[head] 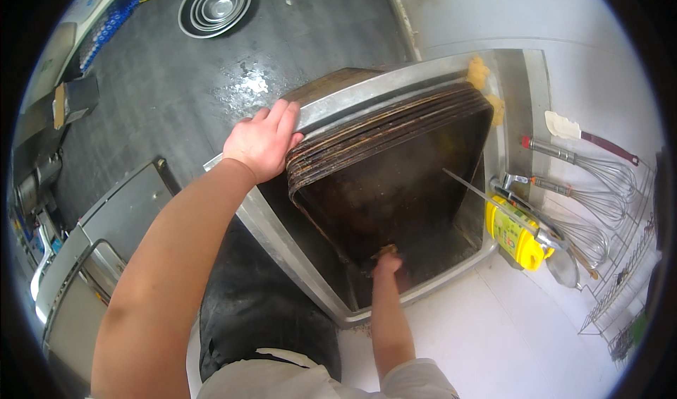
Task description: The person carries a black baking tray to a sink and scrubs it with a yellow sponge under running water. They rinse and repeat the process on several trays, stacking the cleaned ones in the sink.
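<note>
Several dark baking trays (391, 134) stand tilted as a stack inside a stainless steel sink (296, 261). My left hand (267, 140) grips the trays' upper corner beside the sink's rim, its thumb on the tray edges. Low in the sink, my right hand (389, 264) is closed on a small brownish scrubber or cloth (385, 250), held near the lower face of the front tray; its exact kind is unclear. A thin metal faucet spout (476, 190) reaches over the sink from the right.
A yellow jug (515, 232) stands by the sink's right edge. Whisks (597, 169) and a spatula (608, 145) hang at the right wall near a wire rack (619, 282). Yellow sponge pieces (478, 74) lie on the far rim. Nested metal bowls (214, 8) sit on the wet dark floor (185, 87).
</note>
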A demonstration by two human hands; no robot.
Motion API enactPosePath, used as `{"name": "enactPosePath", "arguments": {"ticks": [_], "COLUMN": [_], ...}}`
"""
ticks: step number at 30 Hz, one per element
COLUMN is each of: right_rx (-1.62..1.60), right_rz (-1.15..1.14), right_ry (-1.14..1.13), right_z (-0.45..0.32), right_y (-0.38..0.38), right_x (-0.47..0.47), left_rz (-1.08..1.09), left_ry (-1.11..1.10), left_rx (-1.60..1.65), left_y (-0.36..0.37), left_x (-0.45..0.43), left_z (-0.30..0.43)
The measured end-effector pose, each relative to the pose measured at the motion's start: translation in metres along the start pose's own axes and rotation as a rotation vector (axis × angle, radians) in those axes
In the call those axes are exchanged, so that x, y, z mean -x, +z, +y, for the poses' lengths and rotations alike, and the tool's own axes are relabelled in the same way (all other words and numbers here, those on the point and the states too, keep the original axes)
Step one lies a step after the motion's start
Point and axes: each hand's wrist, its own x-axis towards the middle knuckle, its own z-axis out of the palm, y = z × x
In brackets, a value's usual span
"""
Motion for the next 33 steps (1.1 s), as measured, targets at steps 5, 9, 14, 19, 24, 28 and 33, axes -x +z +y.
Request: {"name": "enactPosePath", "arguments": {"ticks": [5, 9, 14, 19, 24, 28, 33], "right_rx": [-0.297, 0.311, 0.276, 0.451, 0.704, 0.675, 0.915], "right_rz": [0.319, 0.501, 0.325, -0.042, 0.033, 0.19, 0.286], "right_ry": [-0.507, -0.96, -1.397, -1.556, -1.644, -1.627, -1.648], "right_z": [-0.187, -0.309, -0.318, -0.248, -0.256, -0.359, -0.43], "right_y": [0.039, 0.089, 0.155, 0.198, 0.204, 0.182, 0.147], "right_x": [-0.022, 0.082, 0.222, 0.341, 0.337, 0.276, 0.228], "left_rz": [-0.004, 0.006, -0.032, 0.019, 0.042, 0.032, 0.007], "left_ry": [0.003, 0.008, -0.011, 0.018, 0.019, 0.014, 0.0], "left_rx": [0.042, 0.019, -0.004, -0.018, -0.004, -0.018, -0.033], "left_y": [0.0, 0.0, 0.001, 0.001, 0.002, 0.003, 0.002], "left_x": [0.002, 0.001, 0.001, 0.001, 0.001, 0.002, 0.001], "left_z": [0.001, 0.001, 0.0, 0.0, 0.001, 0.0, 0.002]}}
